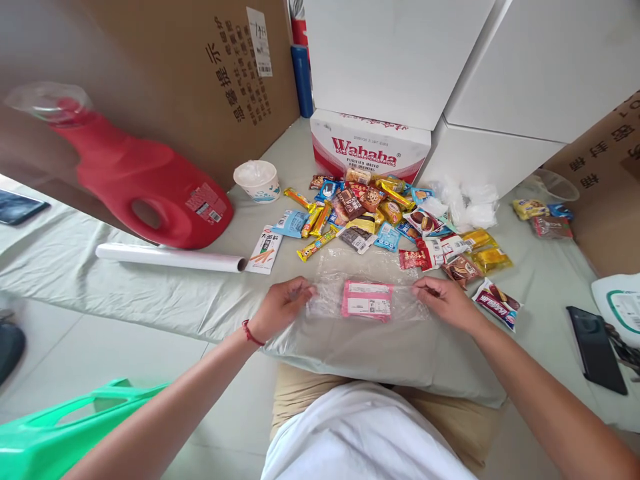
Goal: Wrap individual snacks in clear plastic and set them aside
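A clear plastic bag (327,303) lies flat at the near edge of the cloth-covered surface, stretched between my hands. My left hand (285,303) pinches its left side, and my right hand (443,300) pinches its right side. At the bag's middle is a pink snack packet (367,300) with white printed labels; whether it lies inside or under the film is hard to tell. Beyond the bag spreads a pile of wrapped snacks (355,203) in many colours. A purple-and-white snack packet (497,305) rests to the right of my right hand.
Leftward are a red detergent jug (155,180), a white roll (170,258) and a paper cup (257,181). A Wahaha box (373,150) stands behind the snacks, near crumpled clear plastic (470,203). A black phone (597,350) lies at right; a green stool (65,427) stands lower left.
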Demonstrator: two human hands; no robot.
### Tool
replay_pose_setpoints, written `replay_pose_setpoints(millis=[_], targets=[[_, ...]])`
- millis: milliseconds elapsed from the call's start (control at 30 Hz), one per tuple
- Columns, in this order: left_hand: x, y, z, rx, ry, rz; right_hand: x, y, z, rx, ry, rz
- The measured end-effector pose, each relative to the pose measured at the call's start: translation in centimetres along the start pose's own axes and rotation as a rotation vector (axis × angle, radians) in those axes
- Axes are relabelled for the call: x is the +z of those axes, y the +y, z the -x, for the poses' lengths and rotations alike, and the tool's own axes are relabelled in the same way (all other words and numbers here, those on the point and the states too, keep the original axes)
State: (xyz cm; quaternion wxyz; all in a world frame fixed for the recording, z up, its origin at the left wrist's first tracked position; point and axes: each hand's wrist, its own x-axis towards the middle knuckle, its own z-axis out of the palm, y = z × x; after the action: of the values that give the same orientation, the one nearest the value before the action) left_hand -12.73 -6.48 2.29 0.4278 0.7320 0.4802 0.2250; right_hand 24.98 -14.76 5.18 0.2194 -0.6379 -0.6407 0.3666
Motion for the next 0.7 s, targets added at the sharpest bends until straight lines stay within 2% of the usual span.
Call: replay_pose_setpoints(millis=[67,133,200,267,300,333,367,400,467,500,600,700], targets=[[0.2,-0.9,-1.6,-0.080,0.147,-0.055,0.2,0.7,-1.4,0.049,0.017,0.107],[-0.1,-1.7,-2.5,-0.149,0.359,-0.146,0.3,1.2,-2.2,0.079,0.063,0.273],[-1.0,-1.9,-2.4,-0.166,0.602,-0.209,0.1,1.3,-2.5,0.054,0.135,0.423],[-1.9,-0.8,-1.3,-0.091,0.859,-0.256,-0.6,0.7,-3.1,-0.024,0.218,0.501],[-2.0,0.1,-0.5,-0.012,0.959,-0.286,-1.0,0.2,-3.6,-0.070,0.244,0.521],[-1.9,1.3,0.4,0.095,1.013,-0.324,-1.3,-0.4,-4.3,-0.112,0.249,0.539],[-1.4,2.6,1.2,0.228,0.990,-0.356,-1.4,-1.1,-5.3,-0.146,0.229,0.561],[-0.5,3.9,1.9,0.368,0.862,-0.367,-1.4,-1.8,-6.4,-0.166,0.186,0.592],[2.0,6.0,2.5,0.649,0.489,-0.397,-0.7,-3.2,-8.8,-0.170,0.053,0.677],[3.5,6.7,2.5,0.708,0.354,-0.427,-0.2,-3.8,-10.0,-0.158,-0.007,0.727],[7.6,7.4,1.1,0.678,0.141,-0.578,1.6,-5.1,-13.0,-0.099,-0.101,0.843],[9.7,6.8,-0.5,0.582,-0.004,-0.727,2.3,-5.5,-14.5,-0.019,-0.182,0.762]])
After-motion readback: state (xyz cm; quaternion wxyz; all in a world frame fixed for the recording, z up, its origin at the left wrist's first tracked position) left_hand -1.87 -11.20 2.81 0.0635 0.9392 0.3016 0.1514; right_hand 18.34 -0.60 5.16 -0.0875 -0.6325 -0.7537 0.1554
